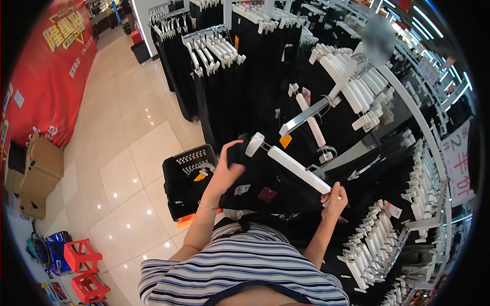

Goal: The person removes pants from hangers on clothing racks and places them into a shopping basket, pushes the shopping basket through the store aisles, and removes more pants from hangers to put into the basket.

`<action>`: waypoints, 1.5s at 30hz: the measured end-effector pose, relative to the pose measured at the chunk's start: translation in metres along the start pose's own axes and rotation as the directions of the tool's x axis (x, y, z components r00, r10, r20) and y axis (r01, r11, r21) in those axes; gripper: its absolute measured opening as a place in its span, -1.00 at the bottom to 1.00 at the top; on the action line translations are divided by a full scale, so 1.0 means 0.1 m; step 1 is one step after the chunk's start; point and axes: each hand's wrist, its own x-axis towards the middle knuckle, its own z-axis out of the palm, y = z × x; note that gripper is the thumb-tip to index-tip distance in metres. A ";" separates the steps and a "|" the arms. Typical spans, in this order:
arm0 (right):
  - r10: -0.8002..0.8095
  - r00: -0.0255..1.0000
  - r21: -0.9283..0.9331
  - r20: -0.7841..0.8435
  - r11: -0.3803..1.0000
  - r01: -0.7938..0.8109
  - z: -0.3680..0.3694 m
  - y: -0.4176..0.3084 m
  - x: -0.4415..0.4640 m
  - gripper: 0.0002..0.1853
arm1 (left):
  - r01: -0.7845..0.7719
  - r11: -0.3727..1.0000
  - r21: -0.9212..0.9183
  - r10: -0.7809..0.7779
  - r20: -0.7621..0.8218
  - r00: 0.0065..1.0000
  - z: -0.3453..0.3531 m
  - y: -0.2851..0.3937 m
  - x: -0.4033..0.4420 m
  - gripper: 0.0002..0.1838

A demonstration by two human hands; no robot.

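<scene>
Tiled floor (120, 168) bordered left by red banner (53, 76); 2 red stools (80, 247) placed near left; tube lights (427, 22) mounted far right.

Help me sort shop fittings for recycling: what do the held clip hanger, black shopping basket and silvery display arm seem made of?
White clip hanger in the right hand: probably plastic, smooth, with moulded-looking clips. Black shopping basket: likely plastic, fairly matte, with rows of holes in its wall. Silvery display arm: apparently metal, glossy, from its bright glints.
</scene>
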 end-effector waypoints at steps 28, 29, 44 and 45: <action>-0.128 0.987 -0.045 -0.093 0.991 0.124 0.77 0.32 0.57 -0.75 | 0.021 0.986 0.165 -0.005 -0.099 0.995 0.10 -0.90 2.41 -0.63; -0.159 0.985 -0.023 -0.072 0.987 0.158 0.76 0.40 0.55 -0.74 | 0.021 0.992 0.124 -0.007 -0.110 0.994 0.08 -1.00 2.45 -0.63; 0.120 0.952 -0.157 0.281 0.985 -0.078 0.62 1.52 -0.08 -0.29 | 0.325 0.944 -0.051 -0.311 0.188 0.932 -0.15 -1.59 1.85 -0.36; 0.231 0.912 -0.231 0.339 0.960 -0.157 0.56 1.82 -0.17 -0.27 | 0.350 0.929 -0.116 -0.319 0.222 0.921 -0.18 -1.73 1.71 -0.35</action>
